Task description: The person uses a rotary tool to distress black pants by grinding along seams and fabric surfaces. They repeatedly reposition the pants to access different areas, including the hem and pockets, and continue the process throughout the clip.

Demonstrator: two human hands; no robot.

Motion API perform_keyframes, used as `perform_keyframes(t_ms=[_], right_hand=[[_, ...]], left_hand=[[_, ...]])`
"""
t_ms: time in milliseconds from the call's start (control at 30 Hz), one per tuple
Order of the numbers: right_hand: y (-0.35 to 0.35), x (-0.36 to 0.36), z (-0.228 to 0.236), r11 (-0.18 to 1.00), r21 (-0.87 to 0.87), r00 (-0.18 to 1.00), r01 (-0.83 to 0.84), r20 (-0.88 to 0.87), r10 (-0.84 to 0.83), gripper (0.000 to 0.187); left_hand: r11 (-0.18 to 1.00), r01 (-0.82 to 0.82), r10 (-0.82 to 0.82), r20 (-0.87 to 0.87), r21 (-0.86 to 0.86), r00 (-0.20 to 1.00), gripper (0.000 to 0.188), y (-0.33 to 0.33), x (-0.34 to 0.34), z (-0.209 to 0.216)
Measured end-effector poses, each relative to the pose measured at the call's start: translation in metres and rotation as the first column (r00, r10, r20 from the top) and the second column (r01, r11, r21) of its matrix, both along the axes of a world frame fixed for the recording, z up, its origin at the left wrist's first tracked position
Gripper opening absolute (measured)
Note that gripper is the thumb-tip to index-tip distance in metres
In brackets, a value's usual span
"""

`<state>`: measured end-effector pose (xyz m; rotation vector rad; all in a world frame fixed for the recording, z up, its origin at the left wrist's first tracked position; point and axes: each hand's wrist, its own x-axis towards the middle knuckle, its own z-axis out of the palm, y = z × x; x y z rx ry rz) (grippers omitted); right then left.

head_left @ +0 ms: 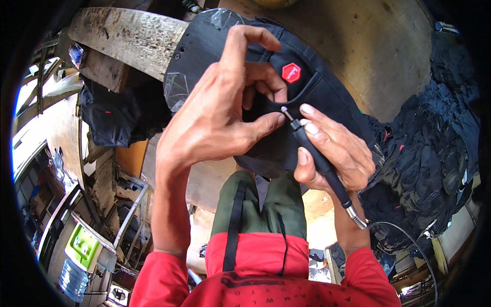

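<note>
Much black cloth (419, 153) heaped right, plank (130, 41) left; right grip (335, 151) clasps pen-shaped tool (318, 154); left grip (220, 100) at garment (335, 105), hold unclear.

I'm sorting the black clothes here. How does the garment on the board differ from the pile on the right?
The garment lies spread fairly flat over the board; the pile is crumpled. The garment bears a red six-sided patch; the pile shows only small red specks. The garment is under the left hand; the pile lies beyond the right hand. Both are black cloth.
</note>
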<state>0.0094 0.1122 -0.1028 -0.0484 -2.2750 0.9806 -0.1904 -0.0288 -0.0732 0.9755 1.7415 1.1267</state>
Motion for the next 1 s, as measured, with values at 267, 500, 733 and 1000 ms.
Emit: perform_keyframes(t_ms=[267, 500, 733, 1000], right_hand=[[0.0008, 0.0004, 0.0019, 1.000, -0.004, 1.000, -0.007, 0.029, 0.007, 0.032], [0.0000, 0.0021, 0.0024, 0.999, -0.034, 0.999, 0.002, 0.035, -0.001, 0.034], [0.0021, 0.0051, 0.0014, 0.998, -0.068, 0.999, 0.008, 0.035, -0.006, 0.033], [0.0023, 0.0081, 0.0014, 0.998, -0.058, 0.999, 0.020, 0.050, -0.017, 0.035]], left_hand=[[1.000, -0.016, 0.016, 0.008, 0.016, 1.000, 0.086, -0.0006, 0.0036, -0.0035], [0.999, -0.036, 0.035, 0.011, 0.029, 0.999, 0.088, -0.0012, 0.0061, -0.0051], [0.998, -0.049, 0.049, 0.003, 0.039, 0.999, 0.088, -0.0009, 0.0088, -0.0061], [0.998, -0.045, 0.047, -0.025, 0.050, 0.999, 0.089, -0.0012, 0.0084, -0.0092]])
